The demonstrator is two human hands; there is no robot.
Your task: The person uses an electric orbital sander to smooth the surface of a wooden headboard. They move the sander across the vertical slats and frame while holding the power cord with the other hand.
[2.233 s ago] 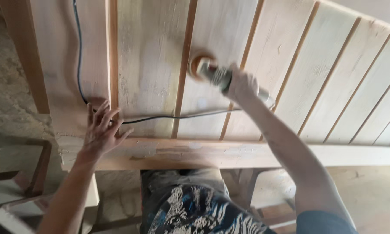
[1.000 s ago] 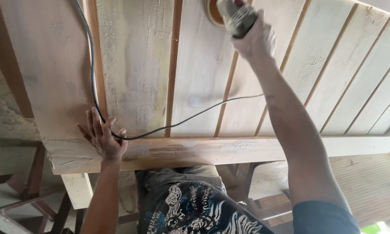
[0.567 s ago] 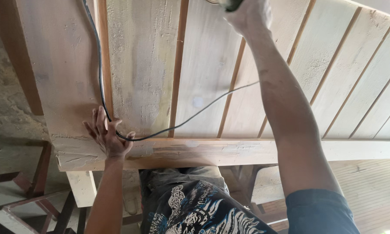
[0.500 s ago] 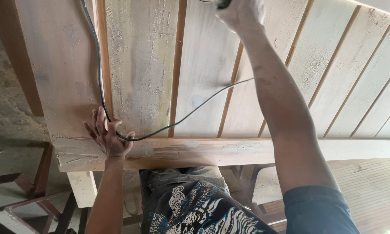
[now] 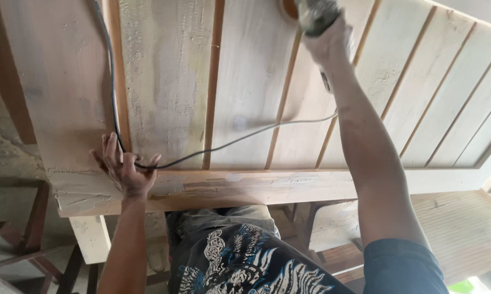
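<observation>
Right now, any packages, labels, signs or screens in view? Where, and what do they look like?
None in view.
Only printed surface: the person's dark shirt, bottom centre, with a white and blue graphic.
Otherwise: left hand flat on the pale wooden panel, over a black cord; right hand grips a power sander at the top edge.

Your right hand (image 5: pixel 328 41) grips a power sander (image 5: pixel 312 12) pressed against the slatted wooden panel (image 5: pixel 251 81) near its far edge. Your left hand (image 5: pixel 123 169) lies flat on the panel's near rail, with the black power cord (image 5: pixel 112 87) running under its fingers.
</observation>
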